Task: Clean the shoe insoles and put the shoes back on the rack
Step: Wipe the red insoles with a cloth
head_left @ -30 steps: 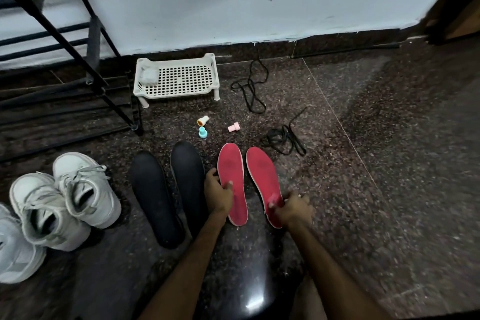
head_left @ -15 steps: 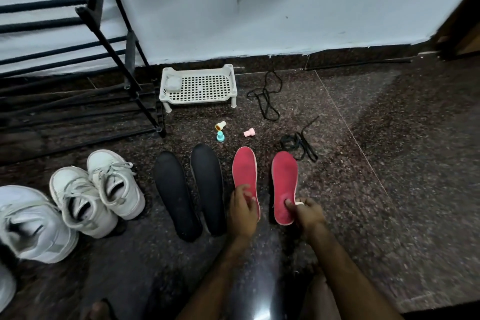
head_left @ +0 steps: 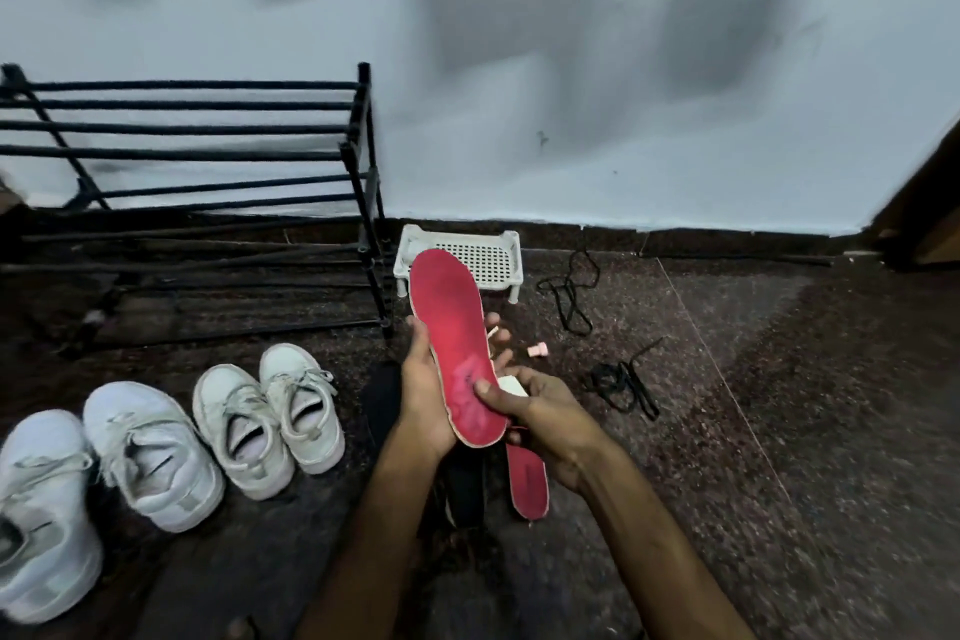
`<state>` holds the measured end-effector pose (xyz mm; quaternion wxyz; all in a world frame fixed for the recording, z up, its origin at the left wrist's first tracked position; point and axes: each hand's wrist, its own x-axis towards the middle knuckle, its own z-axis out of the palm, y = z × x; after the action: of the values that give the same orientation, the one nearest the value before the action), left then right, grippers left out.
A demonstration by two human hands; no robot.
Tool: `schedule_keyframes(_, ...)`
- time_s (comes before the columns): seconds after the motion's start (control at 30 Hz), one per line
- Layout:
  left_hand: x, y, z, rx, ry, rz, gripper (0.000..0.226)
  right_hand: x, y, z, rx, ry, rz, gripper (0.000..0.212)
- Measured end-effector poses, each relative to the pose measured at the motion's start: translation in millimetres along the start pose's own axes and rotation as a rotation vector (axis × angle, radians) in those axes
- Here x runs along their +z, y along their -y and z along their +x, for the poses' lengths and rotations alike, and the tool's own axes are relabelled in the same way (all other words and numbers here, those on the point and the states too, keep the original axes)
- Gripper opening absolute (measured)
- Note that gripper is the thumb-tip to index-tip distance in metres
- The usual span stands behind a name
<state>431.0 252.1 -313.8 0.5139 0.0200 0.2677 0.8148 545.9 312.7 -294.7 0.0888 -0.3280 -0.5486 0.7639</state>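
Observation:
A red insole (head_left: pixel 454 343) is raised off the floor, toe pointing away from me. My left hand (head_left: pixel 423 395) grips its left edge from beneath. My right hand (head_left: pixel 550 421) pinches its heel, thumb on top, with a small white piece (head_left: pixel 511 386) tucked under the fingers. The second red insole (head_left: pixel 527 483) lies on the floor below my right hand. Two black insoles (head_left: pixel 382 400) lie mostly hidden behind my arms. Small white sneakers (head_left: pixel 270 411) and larger white sneakers (head_left: pixel 93 473) stand at the left. The black shoe rack (head_left: pixel 208 203) stands against the wall.
A small white perforated plastic stand (head_left: pixel 493 255) sits by the wall behind the raised insole. Black laces (head_left: pixel 569 291) and another bundle of laces (head_left: pixel 623 385) lie on the dark speckled floor at the right. A pink cap (head_left: pixel 535 350) lies near them.
Both hands have lifted the left red insole off the floor and hold it in the air. The view has tilted up, showing more of the rack and wall.

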Motion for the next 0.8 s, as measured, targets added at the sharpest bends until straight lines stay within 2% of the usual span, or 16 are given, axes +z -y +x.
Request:
schedule_keyframes(0.07, 10, -23, -13, 0.040, 0.010, -0.004, 0.080, 10, 21, -12, -0.038, 0.034, -0.068, 0.018)
schedule_keyframes(0.13, 20, -39, -24, 0.092, 0.019, -0.027, 0.075, 15, 44, -24, -0.115, -0.036, -0.034, 0.027)
schedule_keyframes(0.2, 27, -50, -34, 0.157, 0.026, -0.067, 0.072, 23, 66, -36, -0.283, -0.138, -0.022, 0.026)
schedule_keyframes(0.27, 34, -57, -40, 0.130, 0.046, -0.080, 0.078, 40, 78, -45, -0.531, -0.210, -0.327, 0.013)
schedule_keyframes(0.33, 43, -62, -48, 0.069, 0.075, -0.046, 0.084, 66, 79, -51, -0.722, -0.183, -0.675, 0.016)
schedule_keyframes(0.4, 49, -66, -55, 0.060, 0.061, -0.027, 0.083, 86, 74, -54, -0.757, -0.135, -0.831, 0.020)
schedule_keyframes(0.53, 53, -74, -61, 0.123, 0.038, -0.023, 0.080, 97, 76, -53, -0.812, -0.112, -0.879, 0.034)
schedule_keyframes(0.63, 58, -73, -63, 0.154, 0.071, -0.021, 0.079, 100, 96, -37, -0.903, -0.218, -1.051, 0.036)
schedule_keyframes(0.7, 64, -72, -68, 0.139, 0.107, -0.018, 0.079, 98, 106, -29, -0.875, -0.307, -1.149, 0.035)
schedule_keyframes(0.73, 68, -71, -70, 0.145, 0.109, -0.009, 0.079, 97, 108, -31, -0.852, -0.308, -1.145, 0.035)
schedule_keyframes(0.8, 68, -75, -70, 0.139, 0.115, -0.024, 0.082, 96, 103, -46, -0.798, -0.192, -1.042, 0.039)
